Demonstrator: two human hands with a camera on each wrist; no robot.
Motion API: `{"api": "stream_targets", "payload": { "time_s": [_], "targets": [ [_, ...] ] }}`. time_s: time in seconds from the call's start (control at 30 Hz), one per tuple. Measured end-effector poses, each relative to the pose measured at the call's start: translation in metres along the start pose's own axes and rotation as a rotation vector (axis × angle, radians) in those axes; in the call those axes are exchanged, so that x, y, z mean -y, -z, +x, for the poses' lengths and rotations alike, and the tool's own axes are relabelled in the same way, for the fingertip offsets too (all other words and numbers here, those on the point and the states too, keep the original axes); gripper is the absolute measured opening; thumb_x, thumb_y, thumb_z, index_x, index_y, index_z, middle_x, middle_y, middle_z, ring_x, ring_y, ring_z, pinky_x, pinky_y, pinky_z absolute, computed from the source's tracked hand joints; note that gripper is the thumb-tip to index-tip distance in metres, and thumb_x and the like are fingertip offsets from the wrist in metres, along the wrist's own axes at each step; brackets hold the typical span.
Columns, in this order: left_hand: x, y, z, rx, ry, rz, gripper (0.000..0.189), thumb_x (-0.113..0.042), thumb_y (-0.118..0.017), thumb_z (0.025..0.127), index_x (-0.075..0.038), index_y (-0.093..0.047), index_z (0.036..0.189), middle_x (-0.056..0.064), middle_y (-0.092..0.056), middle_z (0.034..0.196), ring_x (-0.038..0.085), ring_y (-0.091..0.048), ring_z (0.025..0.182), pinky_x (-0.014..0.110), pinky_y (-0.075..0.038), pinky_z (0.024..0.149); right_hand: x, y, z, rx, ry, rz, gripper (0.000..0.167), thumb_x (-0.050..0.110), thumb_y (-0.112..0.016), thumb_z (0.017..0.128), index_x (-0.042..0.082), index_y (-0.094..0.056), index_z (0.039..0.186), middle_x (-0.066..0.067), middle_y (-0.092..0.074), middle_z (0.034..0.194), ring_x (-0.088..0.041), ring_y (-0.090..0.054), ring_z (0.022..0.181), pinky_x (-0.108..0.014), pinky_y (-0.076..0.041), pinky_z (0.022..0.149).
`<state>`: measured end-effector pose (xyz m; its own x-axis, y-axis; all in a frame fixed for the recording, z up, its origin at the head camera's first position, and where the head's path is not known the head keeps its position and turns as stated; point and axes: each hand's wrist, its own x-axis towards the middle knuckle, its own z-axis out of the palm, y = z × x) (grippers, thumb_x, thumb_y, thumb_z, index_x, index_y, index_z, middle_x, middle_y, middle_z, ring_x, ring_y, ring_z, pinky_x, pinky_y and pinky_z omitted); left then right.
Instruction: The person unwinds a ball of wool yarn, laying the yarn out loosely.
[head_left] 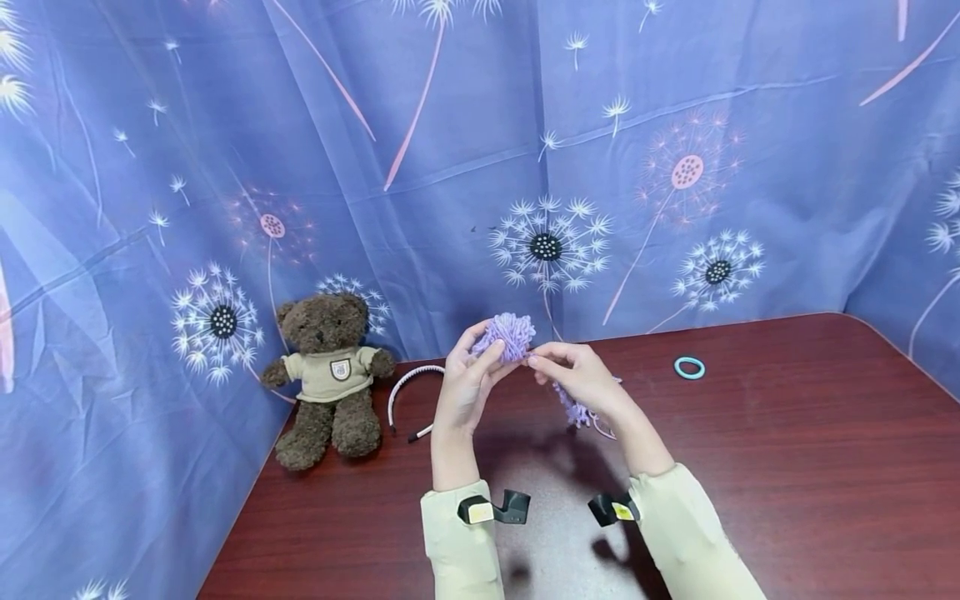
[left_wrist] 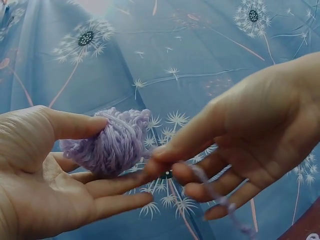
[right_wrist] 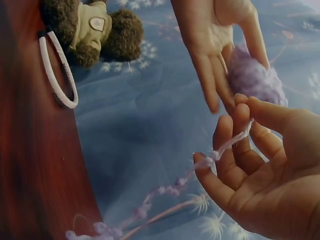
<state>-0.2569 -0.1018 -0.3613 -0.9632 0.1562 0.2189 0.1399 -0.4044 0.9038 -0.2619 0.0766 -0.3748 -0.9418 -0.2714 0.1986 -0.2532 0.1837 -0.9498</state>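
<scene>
A small ball of lilac yarn [head_left: 512, 335] is held up above the table, gripped between the thumb and fingers of my left hand [head_left: 468, 375]. Close beside it, my right hand [head_left: 581, 375] pinches the strand of yarn [left_wrist: 212, 190] between thumb and forefinger, right by the ball. From that pinch the knotted strand trails across my right fingers and hangs down, as the right wrist view shows. Behind my right hand in the head view, a lilac knotted bunch [head_left: 573, 408] shows in part, with a thin loop beside it.
A brown teddy bear [head_left: 327, 375] in a beige shirt sits at the back left of the dark red table [head_left: 787, 467]. Next to it lies a white headband [head_left: 405, 390], partly hidden by my left hand. A turquoise ring [head_left: 689, 367] lies at the right. A blue dandelion-print curtain hangs behind.
</scene>
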Motion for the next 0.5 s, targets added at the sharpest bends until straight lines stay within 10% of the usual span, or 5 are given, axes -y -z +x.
{"api": "stream_targets", "payload": {
  "time_s": [0.3, 0.5],
  "targets": [
    [0.000, 0.004, -0.002, 0.109, -0.007, -0.013, 0.032, 0.004, -0.044, 0.097, -0.002, -0.045, 0.128, 0.005, -0.064, 0.109, 0.021, -0.074, 0.085, 0.039, -0.059, 0.087, -0.005, 0.028, -0.002, -0.167, -0.055, 0.065, 0.031, 0.023, -0.060, 0.097, -0.002, -0.067, 0.115, 0.018, -0.062, 0.072, 0.001, -0.058, 0.072, -0.018, -0.045, 0.061],
    [0.000, 0.005, -0.002, 0.112, 0.024, 0.007, 0.031, 0.003, -0.046, 0.095, -0.006, -0.049, 0.125, 0.001, -0.066, 0.106, 0.019, -0.073, 0.080, 0.037, -0.060, 0.083, -0.006, 0.045, -0.005, -0.270, -0.065, 0.237, 0.014, 0.024, -0.061, 0.096, 0.031, -0.071, 0.091, 0.025, -0.068, 0.081, 0.004, -0.060, 0.071, -0.012, -0.052, 0.071]
  ]
}}
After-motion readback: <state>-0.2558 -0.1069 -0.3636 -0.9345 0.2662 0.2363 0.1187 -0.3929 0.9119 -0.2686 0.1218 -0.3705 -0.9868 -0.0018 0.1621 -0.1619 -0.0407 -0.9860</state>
